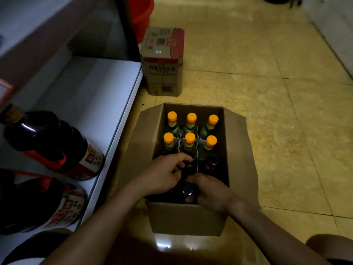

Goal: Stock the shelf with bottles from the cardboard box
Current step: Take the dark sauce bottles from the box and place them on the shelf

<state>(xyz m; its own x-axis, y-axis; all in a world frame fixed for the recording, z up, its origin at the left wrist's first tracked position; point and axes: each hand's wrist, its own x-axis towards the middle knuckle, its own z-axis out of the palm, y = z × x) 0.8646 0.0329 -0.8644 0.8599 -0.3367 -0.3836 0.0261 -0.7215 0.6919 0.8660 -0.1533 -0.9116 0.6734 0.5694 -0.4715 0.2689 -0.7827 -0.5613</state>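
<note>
An open cardboard box (183,220) stands on the floor in front of me. Its far half holds several green bottles with orange caps (190,138). The near half holds dark bottles with dark caps; one dark cap (187,189) shows between my hands and another dark bottle (212,163) stands at the right. My left hand (162,175) reaches into the box with its fingers curled around a dark bottle's neck. My right hand (210,192) grips the dark bottle under the visible cap. To the left lies the white shelf (91,96).
Two large dark bottles with red handles (55,146) stand on the shelf's near end. A closed printed carton (163,62) sits on the floor beyond the open box, with a red bucket (141,16) behind it. Yellow tiled floor spreads to the right.
</note>
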